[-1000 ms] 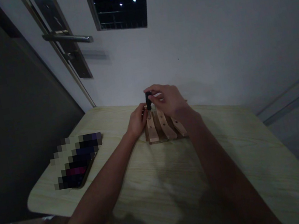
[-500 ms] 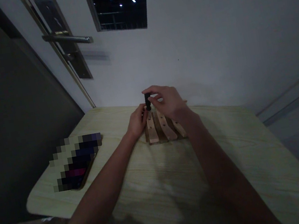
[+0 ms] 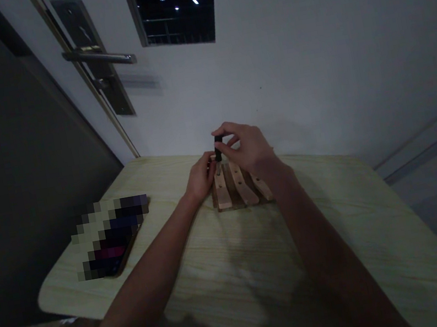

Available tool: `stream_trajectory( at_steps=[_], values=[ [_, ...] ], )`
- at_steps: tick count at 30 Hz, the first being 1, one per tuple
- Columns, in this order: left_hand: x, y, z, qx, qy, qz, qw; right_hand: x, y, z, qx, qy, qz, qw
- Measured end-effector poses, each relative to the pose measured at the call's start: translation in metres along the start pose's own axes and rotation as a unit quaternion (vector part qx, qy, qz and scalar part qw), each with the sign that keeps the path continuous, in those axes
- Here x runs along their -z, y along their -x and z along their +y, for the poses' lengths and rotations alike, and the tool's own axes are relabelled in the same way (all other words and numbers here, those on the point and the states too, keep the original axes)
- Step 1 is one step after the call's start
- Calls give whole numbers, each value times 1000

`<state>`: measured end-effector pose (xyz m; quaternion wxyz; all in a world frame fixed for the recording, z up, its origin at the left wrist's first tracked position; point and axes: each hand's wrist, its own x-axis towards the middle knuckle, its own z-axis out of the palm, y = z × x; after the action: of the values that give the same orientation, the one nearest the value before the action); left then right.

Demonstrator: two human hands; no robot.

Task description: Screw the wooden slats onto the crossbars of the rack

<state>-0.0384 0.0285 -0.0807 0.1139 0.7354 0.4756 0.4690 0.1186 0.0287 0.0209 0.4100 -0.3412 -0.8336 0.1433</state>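
Observation:
A small wooden slatted piece (image 3: pixel 240 190), pale strips on dark cross bars, lies on the pale wooden table (image 3: pixel 342 254) near the wall. My right hand (image 3: pixel 247 150) pinches the black handle of a short screwdriver (image 3: pixel 218 149) held upright, its tip down at the far end of the leftmost slat. My left hand (image 3: pixel 200 180) rests against the left far corner of the slatted piece, fingers curled by the screwdriver tip; what they pinch is hidden.
A dark phone (image 3: pixel 110 243), partly blurred out, lies near the table's left edge. Behind stands a white wall with a dark window (image 3: pixel 175 6), and a door with a metal lever handle (image 3: pixel 100 57) at left. The table's front edge sits close to my body.
My right hand's fingers have shifted slightly round the screwdriver handle, as in a turning motion. The left hand and the slatted piece stay where they were.

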Motion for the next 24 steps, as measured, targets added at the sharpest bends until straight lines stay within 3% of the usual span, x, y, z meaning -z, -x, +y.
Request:
stream_trajectory(
  at_steps=[3, 12, 17, 24],
  values=[
    [0, 0, -1, -5, -2, 5, 1000, -1, 0, -2, 8, -20, -17, 1000],
    [-2, 0, -3, -12, -4, 12, 1000, -3, 1, -3, 5, 89, -11, 996],
    [-1, 0, -1, -7, -2, 13, 1000, -7, 4, 6, 27, 72, -3, 997],
    [-1, 0, -1, -5, 9, 7, 1000, -1, 3, -2, 14, 66, -27, 997]
  ],
)
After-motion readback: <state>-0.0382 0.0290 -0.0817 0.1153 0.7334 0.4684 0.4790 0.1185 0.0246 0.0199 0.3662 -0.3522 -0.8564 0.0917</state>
